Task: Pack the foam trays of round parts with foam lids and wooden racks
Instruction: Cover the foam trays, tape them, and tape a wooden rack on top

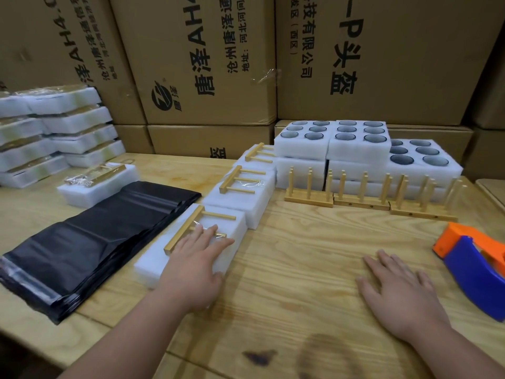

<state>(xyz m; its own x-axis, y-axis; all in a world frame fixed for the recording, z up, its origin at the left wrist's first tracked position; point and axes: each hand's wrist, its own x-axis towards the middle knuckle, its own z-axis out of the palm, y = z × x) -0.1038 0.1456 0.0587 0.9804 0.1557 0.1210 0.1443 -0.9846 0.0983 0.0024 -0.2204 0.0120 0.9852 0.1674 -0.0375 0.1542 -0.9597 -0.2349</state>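
Observation:
Three white foam packs run in a diagonal row, each with a wooden rack lying flat on its lid. My left hand (195, 258) rests flat with straight fingers on the nearest pack (153, 258), over its rack (191, 228). The middle pack (257, 203) and the far pack (246, 161) lie behind it. My right hand (396, 285) lies flat on the wooden table (300, 269), holding nothing. Open foam trays of dark round parts (358, 140) are stacked at the back. Three upright wooden racks (360, 198) stand in front of them.
A pile of black plastic bags (95, 236) lies at the left. An orange and blue tape dispenser (475, 266) sits at the right edge. Wrapped packs are stacked at the far left (54, 132), one single pack (95, 184) beside them. Cardboard boxes (205, 64) wall the back.

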